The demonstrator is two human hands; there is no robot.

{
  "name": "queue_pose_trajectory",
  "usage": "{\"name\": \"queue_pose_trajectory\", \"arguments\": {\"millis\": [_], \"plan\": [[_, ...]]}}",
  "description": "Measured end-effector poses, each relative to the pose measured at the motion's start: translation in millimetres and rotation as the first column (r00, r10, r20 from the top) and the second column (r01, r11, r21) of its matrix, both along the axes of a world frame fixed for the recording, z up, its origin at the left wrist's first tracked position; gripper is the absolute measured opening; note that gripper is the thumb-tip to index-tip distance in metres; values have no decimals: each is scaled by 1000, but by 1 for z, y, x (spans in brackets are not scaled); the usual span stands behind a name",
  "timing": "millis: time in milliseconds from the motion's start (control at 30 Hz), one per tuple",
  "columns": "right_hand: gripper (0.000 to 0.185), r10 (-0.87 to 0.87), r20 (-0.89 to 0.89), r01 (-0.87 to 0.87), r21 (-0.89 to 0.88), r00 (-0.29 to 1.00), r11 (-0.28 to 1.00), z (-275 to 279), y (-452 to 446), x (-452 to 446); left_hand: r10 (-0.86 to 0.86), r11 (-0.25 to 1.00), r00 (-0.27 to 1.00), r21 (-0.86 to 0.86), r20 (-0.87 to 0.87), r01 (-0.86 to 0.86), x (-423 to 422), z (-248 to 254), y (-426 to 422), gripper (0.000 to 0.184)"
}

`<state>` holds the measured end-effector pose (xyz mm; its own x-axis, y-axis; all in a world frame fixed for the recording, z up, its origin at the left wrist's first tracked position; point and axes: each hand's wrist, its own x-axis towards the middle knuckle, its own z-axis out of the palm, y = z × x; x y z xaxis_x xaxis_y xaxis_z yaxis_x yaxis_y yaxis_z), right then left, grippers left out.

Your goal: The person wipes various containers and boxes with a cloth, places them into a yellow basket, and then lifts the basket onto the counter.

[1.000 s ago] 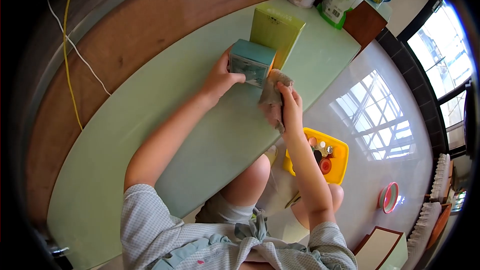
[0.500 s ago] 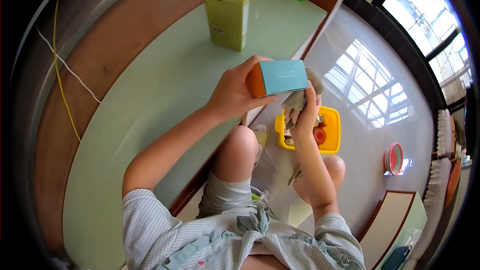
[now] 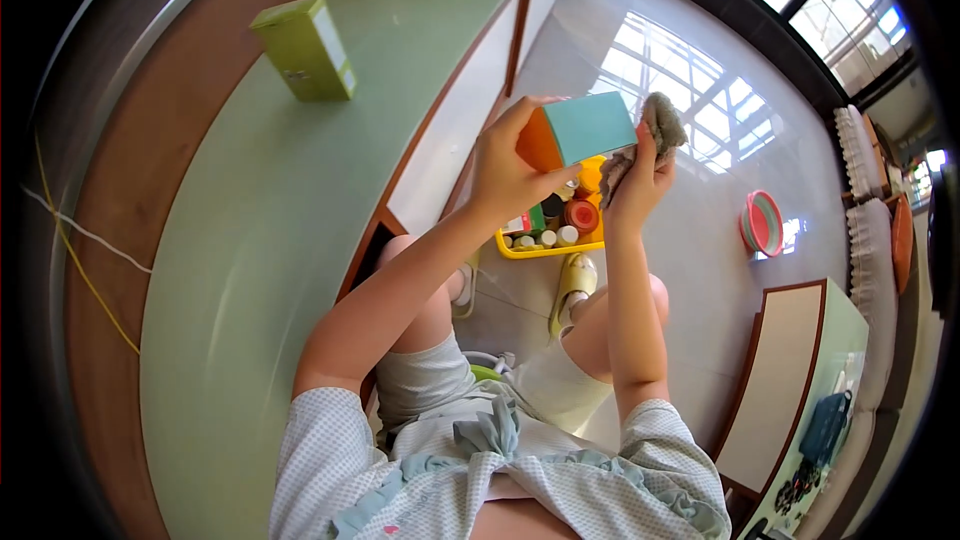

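Observation:
My left hand (image 3: 503, 162) is closed around the left end of a blue and orange box (image 3: 597, 130), holding it up in front of me. A crumpled grey-brown cloth (image 3: 665, 122) is gripped in my right hand (image 3: 638, 188), close by the box's right end; I cannot tell whether the two touch. Below the box, a yellow basket (image 3: 548, 253) stands on the floor between my feet and the window side. Inside it are several small bottles, a jar with a red lid (image 3: 581, 216) and other packages, partly hidden by my hands.
A green carton (image 3: 308, 52) stands on the pale green countertop (image 3: 235, 230) to my left, with containers farther back. On the floor at right sits a pink-rimmed basin (image 3: 763, 224). A low cabinet (image 3: 778, 370) with items on top is at lower right.
My view has swung rightward, so the countertop and green carton have shifted left. My right hand has brought the cloth up beside the box's right end. More of the basket's contents show.

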<state>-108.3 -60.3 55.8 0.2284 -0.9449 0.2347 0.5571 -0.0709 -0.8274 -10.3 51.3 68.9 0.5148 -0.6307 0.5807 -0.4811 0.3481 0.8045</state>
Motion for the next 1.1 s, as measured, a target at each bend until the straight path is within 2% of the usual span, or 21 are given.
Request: {"name": "queue_pose_trajectory", "arguments": {"millis": [67, 133, 167, 233, 333, 367, 433, 533, 567, 667, 700, 800, 833, 867, 933, 1033, 1100], "plan": [[9, 18, -141, -29, -78, 990, 997, 3, -4, -19, -43, 999, 994, -4, -96, 43, -4, -13, -9, 56], [18, -41, -247, -16, -223, 968, 975, -5, -12, -32, -59, 998, 990, -32, -129, 56, -4, -26, -19, 59], [22, -92, -298, -23, -359, 950, 933, -12, -19, -34, -20, 999, 998, -41, -65, 18, -4, -32, -24, 60], [28, -221, -424, -38, -523, 879, 851, -9, -24, -33, 22, 999, 1000, -39, 0, -22, -5, -38, -31, 59], [10, -454, -584, -151, -709, 673, 689, -7, -26, -33, 77, 997, 995, -16, 69, -76, 0, -52, -43, 57], [10, -414, -597, -202, -704, 687, 681, -11, -24, -32, 80, 997, 994, -12, 81, -79, 4, -59, -47, 56], [22, -329, -623, -302, -690, 710, 658, -18, -21, -29, 98, 995, 989, -30, 108, -95, 11, -69, -54, 56], [35, -326, -595, -384, -761, 735, 524, -24, -23, -22, 99, 995, 990, -37, 101, -96, 20, -78, -60, 55], [33, -322, -598, -393, -761, 734, 516, -21, -29, -21, 117, 992, 985, -59, 128, -110, 23, -79, -64, 53], [35, -311, -702, -238, -567, 641, 789, -19, -48, -16, 159, 985, 964, -93, 214, -142, 29, -71, -67, 49], [38, -386, -708, -239, -611, 591, 754, -20, -55, -14, 169, 984, 954, -95, 248, -149, 30, -69, -67, 49], [39, -216, -689, -391, -608, 691, 691, -23, -35, -11, 209, 976, 940, -118, 271, -183, 37, -71, -73, 48], [39, -221, -678, -446, -659, 701, 606, -23, -27, -10, 226, 972, 937, -125, 266, -199, 40, -73, -75, 48], [39, -312, -591, -412, -773, 743, 483, -21, -23, -6, 211, 976, 936, -118, 282, -184, 42, -74, -76, 48], [40, -324, -673, -458, -709, 665, 536, -22, -34, -11, 173, 984, 932, -100, 317, -148, 44, -74, -76, 48], [40, -344, -748, -261, -560, 568, 786, -24, -56, -10, 146, 989, 939, -68, 311, -132, 34, -70, -72, 48], [39, -274, -719, -317, -570, 639, 758, -25, -44, -9, 183, 981, 941, -109, 283, -158, 33, -74, -73, 48]]}}
